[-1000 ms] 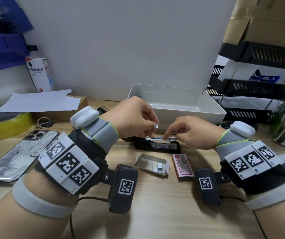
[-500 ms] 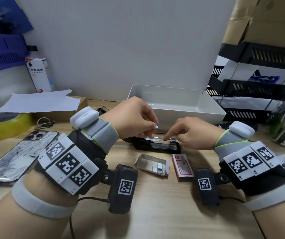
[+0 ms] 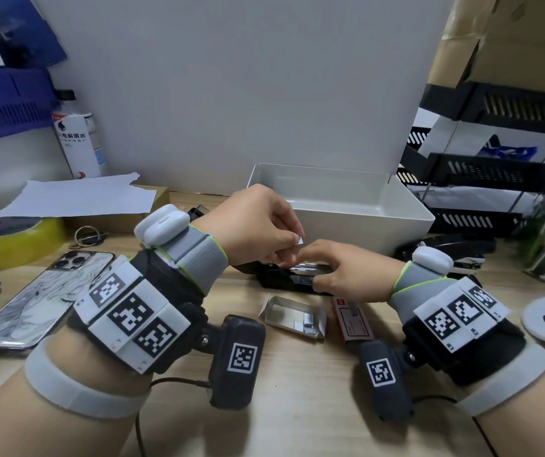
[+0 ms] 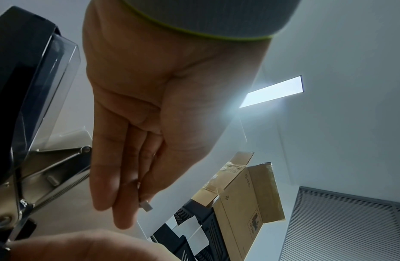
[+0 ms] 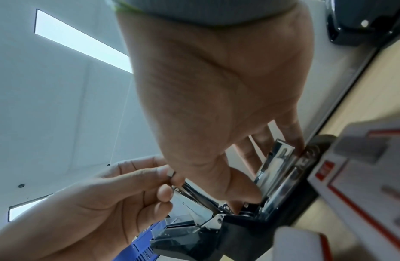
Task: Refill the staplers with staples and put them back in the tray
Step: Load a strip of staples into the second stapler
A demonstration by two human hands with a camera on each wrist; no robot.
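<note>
The open stapler (image 3: 292,278) lay on the tabletop (image 3: 297,407) directly under both hands, its bright metal channel running across, from the left hand toward the right. The left hand (image 3: 258,225) hovered just above that channel's left end, thumb and fingertips pinched on a short strip of staples (image 3: 300,240) whose free end poked out toward the right hand. The right hand (image 3: 347,272) was down on the stapler itself, fingers curled over the magazine and thumb against the near side, steadying it. As I judged it, the strip had to come down and line up with that crosswise channel, and the left hand was the nearer one for the job.

Just on the near side of the hands sat an opened staple box (image 3: 294,316) with a few loose strips in it, and beside it, toward the right wrist, its red-printed sleeve (image 3: 352,319). Beyond the hands stood the white tray (image 3: 413,222), nothing visible inside it. A second black stapler (image 3: 455,249) lay past the right wrist, near the tray
</note>
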